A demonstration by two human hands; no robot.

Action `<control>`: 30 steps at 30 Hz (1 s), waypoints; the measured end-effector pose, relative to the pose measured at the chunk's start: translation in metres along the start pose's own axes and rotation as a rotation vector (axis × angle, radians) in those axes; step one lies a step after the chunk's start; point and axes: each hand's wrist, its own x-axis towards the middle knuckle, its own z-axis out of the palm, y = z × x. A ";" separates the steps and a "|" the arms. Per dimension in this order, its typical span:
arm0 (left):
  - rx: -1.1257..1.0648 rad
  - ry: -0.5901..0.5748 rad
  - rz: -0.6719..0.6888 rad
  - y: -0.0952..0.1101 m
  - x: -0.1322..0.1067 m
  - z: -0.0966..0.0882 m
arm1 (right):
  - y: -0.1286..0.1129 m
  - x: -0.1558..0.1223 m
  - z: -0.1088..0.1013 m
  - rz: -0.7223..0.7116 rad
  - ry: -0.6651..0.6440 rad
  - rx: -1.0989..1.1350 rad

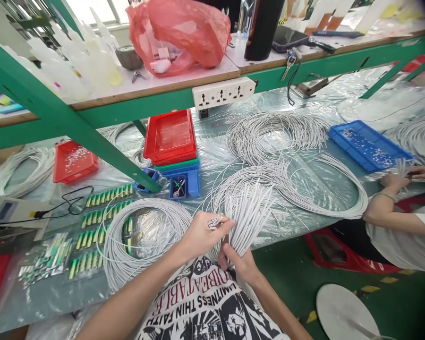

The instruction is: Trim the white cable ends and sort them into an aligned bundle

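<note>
A workbench [290, 225] under clear plastic film spreads across the view. On it, left of the person's hands, lies a large coil of pale wire [116, 255], looped flat; another wire coil [241, 137] sits farther back, beyond the hands. A stack of red trays [170, 134] stands between the two, toward the back, and a blue tray [350, 156] scattered with small white bits lies to the right.

The bundle of white wire ends [251, 215] is in front of the person's chest, above the near edge of the bench. Its long axis slants, the tips pointing forward, away from the body, and a little to the right, and it fans wider toward those tips. The narrow lower part sits in the right hand [239, 262], whose fingers are clamped around it with the thumb on the near side; most of its length stands free beyond that grip.

The left hand [207, 233] comes in from the left, its thumb and forefinger brought together at the bundle's left edge; whether they pinch a strand, one cannot tell. A patterned ring [213, 223] is on that hand.
</note>
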 end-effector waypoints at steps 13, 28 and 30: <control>0.080 -0.001 0.009 -0.001 -0.003 -0.003 | -0.011 0.002 0.007 0.000 0.000 0.003; -0.015 0.210 -0.001 -0.016 -0.008 0.001 | -0.002 0.006 0.006 -0.009 0.122 0.173; -0.066 0.209 -0.029 -0.019 -0.007 0.003 | 0.001 0.006 0.006 -0.025 0.120 0.181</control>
